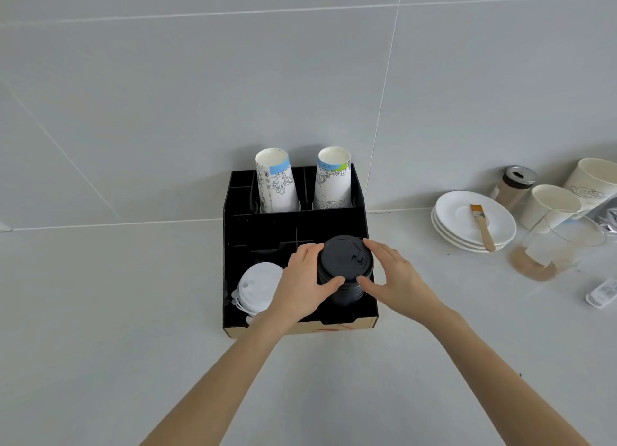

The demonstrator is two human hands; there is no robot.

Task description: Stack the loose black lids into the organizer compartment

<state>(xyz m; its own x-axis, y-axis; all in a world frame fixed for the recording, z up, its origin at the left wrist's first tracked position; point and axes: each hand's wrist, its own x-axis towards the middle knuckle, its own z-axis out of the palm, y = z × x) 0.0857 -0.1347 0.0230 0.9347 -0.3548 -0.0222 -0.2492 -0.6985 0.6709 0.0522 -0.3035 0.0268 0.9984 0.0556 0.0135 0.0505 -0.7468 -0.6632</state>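
**Black lids nearly seated in the organizer**

Both hands gripped the stack of black lids, the left hand at its 9 o'clock side, the right hand at 3 o'clock. The stack stood in the front-right compartment of the organizer, beside the white lids. No loose black lids showed on the tabletop, so the task looked almost finished; only letting go seemed left.

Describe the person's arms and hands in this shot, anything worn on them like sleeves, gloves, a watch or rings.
Both arms are bare from the bottom of the frame up to the wrists, with no sleeves in view. The left hand and right hand are ungloved. No watch, bracelet or ring shows on the sides facing the camera. Fingernails look short and unpainted.
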